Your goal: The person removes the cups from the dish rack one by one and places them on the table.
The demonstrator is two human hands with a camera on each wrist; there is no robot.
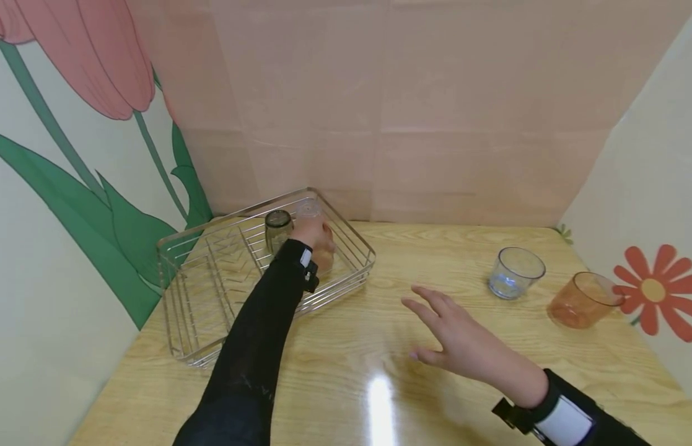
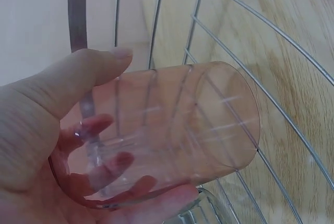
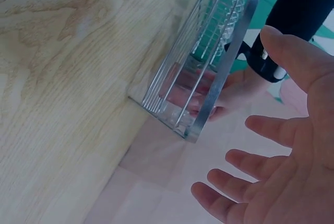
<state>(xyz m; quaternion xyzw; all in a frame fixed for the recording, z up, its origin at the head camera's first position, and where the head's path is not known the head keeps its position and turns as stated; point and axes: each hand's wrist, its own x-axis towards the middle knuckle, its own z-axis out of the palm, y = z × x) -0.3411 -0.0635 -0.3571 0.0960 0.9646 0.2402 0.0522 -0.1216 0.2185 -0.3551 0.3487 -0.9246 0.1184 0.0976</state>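
My left hand (image 1: 312, 231) reaches into the wire dish rack (image 1: 223, 291) and grips a pink-tinted clear glass (image 2: 177, 119). In the left wrist view, the thumb lies along one side of the glass and the fingers show through it. The glass's far end is close to the rack wires; whether it touches them I cannot tell. Beside that hand, a dark-tinted glass (image 1: 278, 230) stands upside down in the rack. My right hand (image 1: 463, 334) hovers over the table to the right of the rack, its fingers spread and holding nothing.
On the right of the wooden table (image 1: 390, 266) stand a clear glass (image 1: 515, 274) and an orange glass (image 1: 584, 301). A pinkish wall (image 1: 379, 111) rises behind the table, with flower-painted walls on both sides.
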